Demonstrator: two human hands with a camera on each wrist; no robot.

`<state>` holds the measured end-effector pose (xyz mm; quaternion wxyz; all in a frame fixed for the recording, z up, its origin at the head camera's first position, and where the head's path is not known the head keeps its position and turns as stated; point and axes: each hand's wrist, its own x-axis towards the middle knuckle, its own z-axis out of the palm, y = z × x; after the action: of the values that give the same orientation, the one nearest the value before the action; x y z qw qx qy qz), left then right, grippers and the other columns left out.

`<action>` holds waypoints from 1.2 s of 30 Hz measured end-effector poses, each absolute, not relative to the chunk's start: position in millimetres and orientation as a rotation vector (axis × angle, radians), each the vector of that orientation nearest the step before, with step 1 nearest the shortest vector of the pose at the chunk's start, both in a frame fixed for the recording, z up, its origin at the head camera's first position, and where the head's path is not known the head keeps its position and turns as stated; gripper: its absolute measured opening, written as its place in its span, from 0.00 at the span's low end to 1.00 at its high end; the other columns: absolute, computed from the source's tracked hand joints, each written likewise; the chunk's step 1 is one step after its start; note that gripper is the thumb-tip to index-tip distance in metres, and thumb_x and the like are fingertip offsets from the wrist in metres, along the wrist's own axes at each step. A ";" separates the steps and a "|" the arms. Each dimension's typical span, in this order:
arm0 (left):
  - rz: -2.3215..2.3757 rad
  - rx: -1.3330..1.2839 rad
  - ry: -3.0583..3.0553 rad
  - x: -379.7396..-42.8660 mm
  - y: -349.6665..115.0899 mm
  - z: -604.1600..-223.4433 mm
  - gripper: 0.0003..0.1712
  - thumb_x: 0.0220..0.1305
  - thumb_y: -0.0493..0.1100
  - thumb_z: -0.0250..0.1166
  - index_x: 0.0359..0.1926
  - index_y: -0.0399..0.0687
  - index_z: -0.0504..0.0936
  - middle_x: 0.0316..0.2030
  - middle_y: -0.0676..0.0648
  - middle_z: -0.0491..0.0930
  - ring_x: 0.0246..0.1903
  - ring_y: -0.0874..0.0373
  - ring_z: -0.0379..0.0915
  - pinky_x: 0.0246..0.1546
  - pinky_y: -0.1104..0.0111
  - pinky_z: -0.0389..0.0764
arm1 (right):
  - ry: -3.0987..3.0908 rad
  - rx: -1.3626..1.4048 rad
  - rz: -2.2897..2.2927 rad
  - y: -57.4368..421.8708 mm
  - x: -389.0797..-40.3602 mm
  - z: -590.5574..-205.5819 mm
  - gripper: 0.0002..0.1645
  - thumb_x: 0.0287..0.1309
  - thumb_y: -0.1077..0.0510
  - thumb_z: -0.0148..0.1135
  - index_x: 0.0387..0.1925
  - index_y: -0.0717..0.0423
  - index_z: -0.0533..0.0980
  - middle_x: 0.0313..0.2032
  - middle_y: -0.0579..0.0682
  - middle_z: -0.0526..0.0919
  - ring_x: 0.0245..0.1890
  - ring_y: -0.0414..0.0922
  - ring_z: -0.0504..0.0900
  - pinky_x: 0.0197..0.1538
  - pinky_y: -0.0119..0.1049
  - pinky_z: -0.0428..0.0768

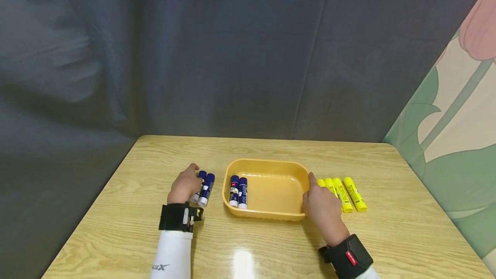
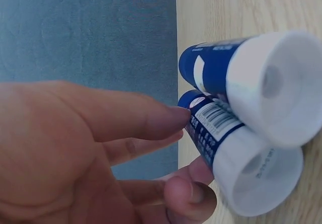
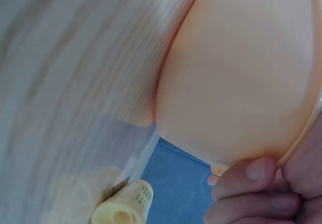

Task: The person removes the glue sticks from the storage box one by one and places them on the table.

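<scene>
On the table's left part my left hand (image 1: 184, 186) is beside two blue-and-white glue sticks (image 1: 207, 189). In the left wrist view its thumb meets the cap end of the nearer glue stick (image 2: 216, 128), while the other fingers lie loosely bent beside it. My right hand (image 1: 323, 208) grips the right rim of a yellow-orange tray (image 1: 267, 215). Its fingers (image 3: 246, 178) bend around the rim in the right wrist view. Inside the tray, two more blue glue sticks (image 1: 242, 193) lie side by side at the left end.
Several yellow sticks (image 1: 354, 194) lie in a row right of the tray, some partly hidden by my right hand. The wooden table (image 1: 217, 244) ends at a dark curtain (image 1: 232, 55) behind. A flower-patterned surface (image 1: 457, 141) borders its right side.
</scene>
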<state>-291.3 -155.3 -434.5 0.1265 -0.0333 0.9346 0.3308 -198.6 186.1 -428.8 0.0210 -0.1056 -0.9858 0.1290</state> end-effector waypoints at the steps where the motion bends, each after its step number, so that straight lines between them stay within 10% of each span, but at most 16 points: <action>1: 0.963 -0.092 2.721 -291.1 -155.4 -434.2 0.27 0.72 0.37 0.52 0.70 0.36 0.63 0.58 0.29 0.75 0.43 0.45 0.75 0.41 0.54 0.76 | -3.051 -0.322 0.400 185.9 -198.5 -428.7 0.35 0.66 0.59 0.52 0.72 0.66 0.60 0.15 0.53 0.69 0.14 0.47 0.68 0.18 0.37 0.63; 36: 0.753 -0.192 2.769 -286.8 -140.0 -432.7 0.38 0.62 0.55 0.66 0.60 0.28 0.71 0.47 0.32 0.80 0.43 0.41 0.79 0.47 0.46 0.78 | -3.072 -0.353 0.389 186.4 -196.1 -427.0 0.35 0.66 0.59 0.52 0.73 0.65 0.59 0.16 0.53 0.70 0.14 0.48 0.69 0.20 0.39 0.64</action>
<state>-286.8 -140.0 -432.7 0.1324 -0.0662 0.9543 0.2595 -196.1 186.4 -427.0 0.0126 -0.1133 -0.9856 0.1248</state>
